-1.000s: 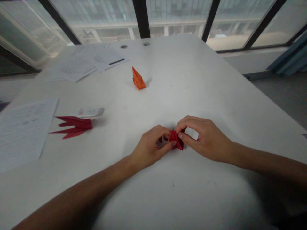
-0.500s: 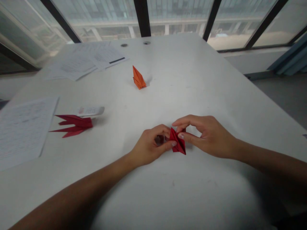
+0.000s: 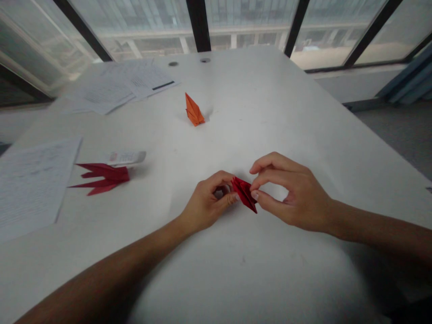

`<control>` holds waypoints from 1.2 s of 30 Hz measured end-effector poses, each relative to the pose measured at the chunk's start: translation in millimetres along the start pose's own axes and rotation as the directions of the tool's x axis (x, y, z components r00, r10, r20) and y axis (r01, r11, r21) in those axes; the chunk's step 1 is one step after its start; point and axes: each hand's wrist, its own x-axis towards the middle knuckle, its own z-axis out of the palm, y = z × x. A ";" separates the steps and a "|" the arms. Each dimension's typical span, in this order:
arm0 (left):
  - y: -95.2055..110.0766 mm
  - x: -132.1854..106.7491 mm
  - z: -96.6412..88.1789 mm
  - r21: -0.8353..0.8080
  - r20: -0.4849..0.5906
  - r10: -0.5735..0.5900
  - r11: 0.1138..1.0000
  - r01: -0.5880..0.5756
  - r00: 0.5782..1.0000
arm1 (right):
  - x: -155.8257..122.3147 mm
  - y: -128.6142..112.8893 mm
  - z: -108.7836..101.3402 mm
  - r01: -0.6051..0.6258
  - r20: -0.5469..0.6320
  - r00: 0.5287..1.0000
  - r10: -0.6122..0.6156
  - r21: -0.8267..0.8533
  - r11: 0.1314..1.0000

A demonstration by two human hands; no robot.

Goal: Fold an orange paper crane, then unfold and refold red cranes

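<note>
A small folded red paper piece (image 3: 244, 193) is held just above the white table (image 3: 270, 121), between both of my hands. My left hand (image 3: 207, 202) pinches its left end with thumb and forefinger. My right hand (image 3: 290, 193) pinches its right side, thumb below and forefinger above, with the other fingers curled. The paper is tilted, its pointed end down to the right.
An orange folded paper shape (image 3: 193, 110) stands farther back on the table. A dark red folded piece with several points (image 3: 103, 177) lies at the left beside a small white packet (image 3: 126, 157). Printed sheets (image 3: 30, 180) lie at the left edge and more papers (image 3: 124, 85) at the back left.
The red paper has been turned and opened out a little between my fingers. My right hand has lifted slightly and its fingers have shifted along the paper.
</note>
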 end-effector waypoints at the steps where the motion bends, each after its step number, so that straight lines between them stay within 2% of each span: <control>1: 0.3 -0.4 -0.1 0.022 -0.005 0.006 1.000 -0.006 1.000 | -0.6 0.0 1.1 -0.008 0.003 1.000 0.008 -0.002 1.000; 9: 4.9 -1.4 -1.3 0.175 0.034 0.134 0.975 -0.138 0.990 | 2.9 1.3 1.5 -0.155 0.061 0.986 0.152 0.050 0.987; 14: 5.7 -2.1 -0.7 0.186 0.054 0.120 0.974 -0.128 0.991 | 2.7 0.8 0.6 -0.141 0.064 0.988 0.138 0.044 0.989; 21: 8.6 -0.8 -0.3 0.205 0.080 0.137 0.967 -0.151 0.987 | 4.3 2.9 0.6 -0.227 0.129 0.969 0.213 0.100 0.969; 25: 10.2 -0.8 -0.3 0.212 0.090 0.124 0.967 -0.140 0.988 | 4.6 2.7 0.4 -0.213 0.110 0.973 0.201 0.111 0.971; 31: 10.9 -0.3 -0.7 0.211 0.091 0.115 0.969 -0.132 0.989 | 4.9 3.1 -2.4 -0.123 0.092 0.989 0.113 0.103 0.987; 36: 12.7 0.8 -0.1 0.191 0.091 0.086 0.976 -0.102 0.992 | 6.2 4.0 -6.0 -0.110 0.106 0.989 0.101 0.085 0.990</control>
